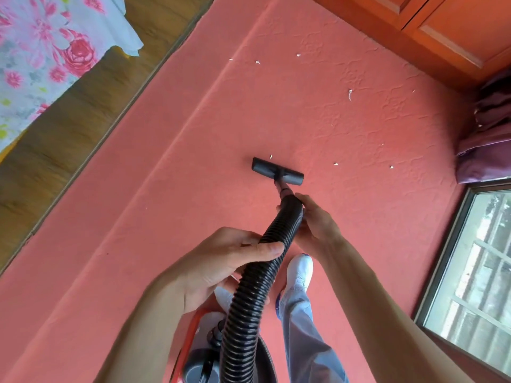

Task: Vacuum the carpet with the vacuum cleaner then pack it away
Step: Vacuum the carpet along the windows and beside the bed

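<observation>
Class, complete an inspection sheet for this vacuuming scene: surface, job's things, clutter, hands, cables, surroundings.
Surface: salmon-pink textured carpet, beside a brown wooden floor strip.
Job's things: black flat floor nozzle resting on the carpet; black ribbed vacuum hose; red-and-grey vacuum cleaner body by the feet.
Clutter: small white scraps scattered ahead and right of the nozzle.
Hands: left hand grips the hose mid-length; right hand holds its end near the nozzle.
Cables: nothing seen.
Surroundings: floral bedsheet upper left; orange-brown wooden cabinet upper right; purple fabric bundle; window at right.
</observation>
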Tool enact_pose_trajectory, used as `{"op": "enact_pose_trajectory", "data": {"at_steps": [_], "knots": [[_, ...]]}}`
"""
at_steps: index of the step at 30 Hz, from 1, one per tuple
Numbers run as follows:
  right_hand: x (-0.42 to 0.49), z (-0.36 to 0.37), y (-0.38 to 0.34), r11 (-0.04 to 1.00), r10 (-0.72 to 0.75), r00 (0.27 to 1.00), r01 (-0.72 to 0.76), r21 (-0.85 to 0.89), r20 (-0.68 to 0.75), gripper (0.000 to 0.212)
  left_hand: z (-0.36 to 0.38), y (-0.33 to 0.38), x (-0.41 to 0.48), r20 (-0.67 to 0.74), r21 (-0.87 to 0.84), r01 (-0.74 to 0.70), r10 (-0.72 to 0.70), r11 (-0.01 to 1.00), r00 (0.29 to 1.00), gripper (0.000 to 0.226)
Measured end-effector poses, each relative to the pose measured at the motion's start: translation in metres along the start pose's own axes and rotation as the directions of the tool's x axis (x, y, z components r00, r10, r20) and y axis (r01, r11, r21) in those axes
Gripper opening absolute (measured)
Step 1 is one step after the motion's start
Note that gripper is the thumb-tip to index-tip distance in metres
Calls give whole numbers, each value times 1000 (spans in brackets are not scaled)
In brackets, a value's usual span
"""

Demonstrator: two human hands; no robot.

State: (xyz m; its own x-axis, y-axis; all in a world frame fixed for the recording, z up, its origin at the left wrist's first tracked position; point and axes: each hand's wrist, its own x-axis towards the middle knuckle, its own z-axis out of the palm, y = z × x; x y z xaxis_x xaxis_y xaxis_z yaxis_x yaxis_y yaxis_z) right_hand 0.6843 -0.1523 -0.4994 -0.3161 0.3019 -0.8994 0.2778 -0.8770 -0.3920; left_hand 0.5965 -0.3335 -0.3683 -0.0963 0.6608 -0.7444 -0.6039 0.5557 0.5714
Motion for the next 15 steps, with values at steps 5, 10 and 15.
{"op": "enact_pose_trajectory", "data": {"at_steps": [5, 10, 15], "knots": [[0, 3, 10, 994, 50, 998, -53, -94, -35, 32, 6, -11, 2, -43, 6, 42, -42, 999, 998, 28], [19, 21, 1, 953, 41, 997, -56, -298, -59, 24, 8, -20, 11, -164, -105, 51, -67, 993, 984, 30], [37, 33, -8, 903, -18, 997, -19, -428, -81, 35, 12, -22, 26, -269, -188, 30, -80, 982, 960, 40]]}}
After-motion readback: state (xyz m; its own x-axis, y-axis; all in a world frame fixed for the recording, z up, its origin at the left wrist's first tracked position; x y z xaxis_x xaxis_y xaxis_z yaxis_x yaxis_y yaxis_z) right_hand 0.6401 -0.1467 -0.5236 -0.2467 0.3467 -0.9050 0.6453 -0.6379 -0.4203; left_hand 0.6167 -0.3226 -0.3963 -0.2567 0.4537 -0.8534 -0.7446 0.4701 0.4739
